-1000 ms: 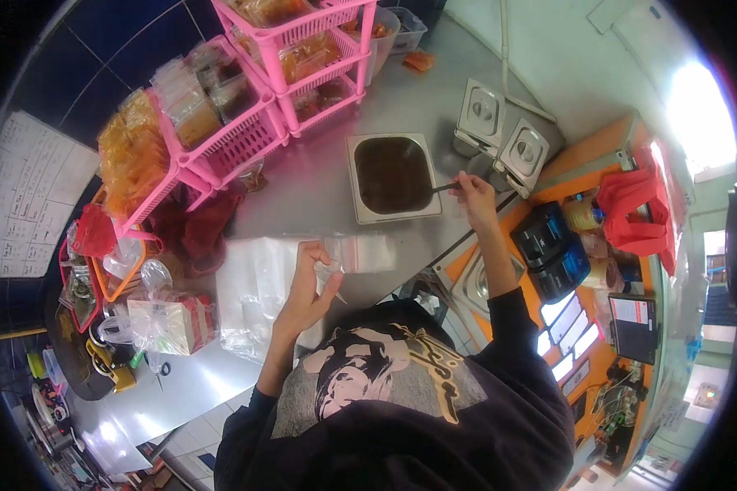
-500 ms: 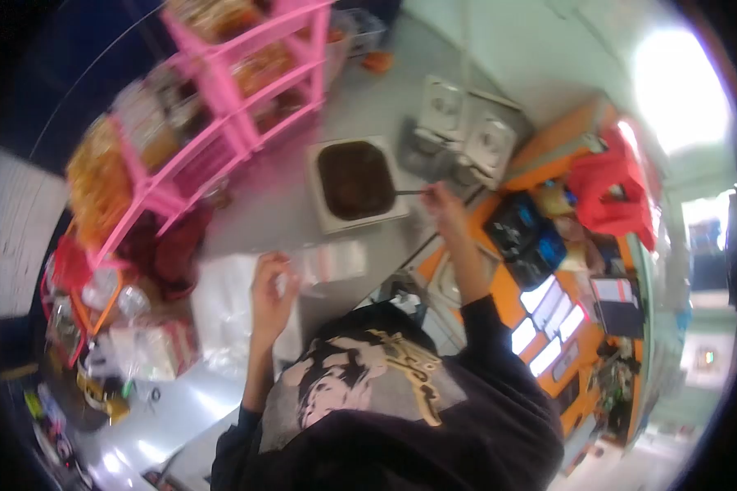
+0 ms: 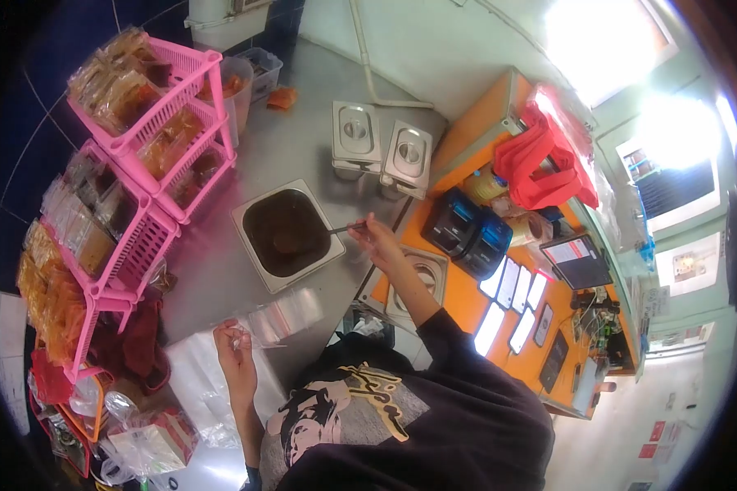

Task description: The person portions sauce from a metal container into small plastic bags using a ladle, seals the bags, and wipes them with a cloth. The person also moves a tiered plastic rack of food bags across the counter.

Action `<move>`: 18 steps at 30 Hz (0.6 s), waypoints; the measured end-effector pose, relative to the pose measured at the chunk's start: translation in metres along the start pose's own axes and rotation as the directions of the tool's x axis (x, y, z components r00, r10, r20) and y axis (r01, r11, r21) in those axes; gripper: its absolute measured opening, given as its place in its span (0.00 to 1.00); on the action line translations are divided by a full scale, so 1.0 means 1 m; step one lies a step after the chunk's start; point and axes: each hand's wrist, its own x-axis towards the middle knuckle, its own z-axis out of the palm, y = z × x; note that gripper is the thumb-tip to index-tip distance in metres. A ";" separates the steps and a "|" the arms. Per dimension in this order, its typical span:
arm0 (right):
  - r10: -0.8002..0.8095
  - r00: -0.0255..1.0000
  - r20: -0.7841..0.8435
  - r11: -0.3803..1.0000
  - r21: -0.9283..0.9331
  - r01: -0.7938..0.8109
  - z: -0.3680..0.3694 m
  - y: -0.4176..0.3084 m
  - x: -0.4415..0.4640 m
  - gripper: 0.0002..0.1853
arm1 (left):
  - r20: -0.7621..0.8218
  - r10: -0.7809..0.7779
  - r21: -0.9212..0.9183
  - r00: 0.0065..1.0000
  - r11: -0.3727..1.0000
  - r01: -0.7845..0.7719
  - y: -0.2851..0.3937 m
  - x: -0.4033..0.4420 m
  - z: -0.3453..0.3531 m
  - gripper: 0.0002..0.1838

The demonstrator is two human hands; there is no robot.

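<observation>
My right hand (image 3: 377,241) is closed on the dark handle of a ladle (image 3: 336,230). The ladle's bowl shows faintly within a dark brown sauce (image 3: 272,219), which fills a square metal pan (image 3: 325,265) on the steel counter. Nearer my body, my left hand (image 3: 234,340) has its fingers curled together on a thin clear plastic bag (image 3: 258,334). Beside that hand lies a stack of small clear bags (image 3: 293,313). Below it, larger clear plastic sheets or bags (image 3: 201,372) are spread on the counter.
Pink tiered baskets (image 3: 151,237) with packed sachets stand at the left. Two lidded steel containers (image 3: 356,135) sit behind the pan. On the right, an orange counter (image 3: 458,307) bears several phones (image 3: 508,282), black devices (image 3: 467,227) and a red bag (image 3: 540,155).
The view has shifted and sharpened, so the pan and both hands appear further left and lower. My right hand still grips the ladle, and my left fingers stay curled near the bags.
</observation>
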 end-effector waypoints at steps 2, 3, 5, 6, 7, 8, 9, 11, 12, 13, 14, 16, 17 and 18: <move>-0.017 1.000 -0.006 0.998 -0.062 0.016 0.001 0.000 0.000 0.21 | 0.021 0.031 -0.082 0.999 0.996 -0.029 -0.006 0.004 -0.004 0.07; -0.020 1.000 -0.006 0.998 -0.063 0.019 0.003 0.000 0.000 0.21 | 0.023 0.033 -0.084 0.999 0.996 -0.031 -0.004 0.006 -0.005 0.07; 0.034 0.997 -0.075 0.999 -0.033 -0.037 0.007 -0.002 -0.001 0.20 | 0.057 -0.058 -0.150 0.997 0.987 0.066 0.004 0.007 -0.005 0.07; 0.031 0.997 -0.075 0.999 -0.032 -0.033 0.009 -0.004 -0.001 0.20 | 0.060 -0.056 -0.150 0.997 0.987 0.064 0.005 0.008 -0.004 0.07; 0.032 0.997 -0.063 0.999 -0.035 -0.035 0.010 -0.005 -0.002 0.21 | 0.079 -0.058 -0.143 0.995 0.987 0.069 0.008 0.008 -0.003 0.07; 0.033 0.998 -0.052 0.999 -0.040 -0.035 0.011 -0.005 -0.003 0.21 | 0.098 -0.060 -0.138 0.993 0.988 0.074 0.008 0.008 -0.004 0.07; 0.031 0.998 -0.051 0.999 -0.037 -0.033 0.011 -0.004 -0.002 0.21 | 0.099 -0.058 -0.136 0.993 0.988 0.071 0.007 0.008 -0.004 0.07; 0.004 0.995 -0.098 0.997 -0.082 -0.012 0.011 -0.003 -0.001 0.22 | 0.101 -0.141 -0.097 0.985 0.984 0.150 0.002 0.008 -0.003 0.07; 0.003 0.996 -0.094 0.997 -0.078 -0.011 0.009 -0.002 0.000 0.22 | 0.099 -0.137 -0.093 0.986 0.985 0.146 0.004 0.008 -0.002 0.07; 0.000 0.996 -0.088 0.999 -0.053 -0.005 0.004 0.000 0.002 0.22 | 0.091 -0.159 -0.097 0.983 0.981 0.168 0.005 0.008 -0.001 0.07; -0.001 0.997 -0.082 1.000 -0.026 -0.001 0.000 0.000 0.003 0.21 | 0.082 -0.182 -0.100 0.980 0.977 0.190 0.008 0.008 0.001 0.07; -0.009 0.998 -0.070 0.999 -0.032 0.006 -0.003 0.002 0.003 0.21 | 0.072 -0.139 -0.116 0.988 0.982 0.146 0.008 0.008 0.002 0.06; -0.015 0.998 -0.063 0.999 -0.044 0.012 -0.005 0.002 0.003 0.20 | 0.064 -0.100 -0.138 0.993 0.985 0.108 0.008 0.009 0.003 0.06; -0.018 0.998 -0.059 0.999 -0.038 0.016 -0.003 0.001 0.000 0.20 | 0.064 -0.094 -0.133 0.994 0.986 0.102 0.009 0.008 0.004 0.06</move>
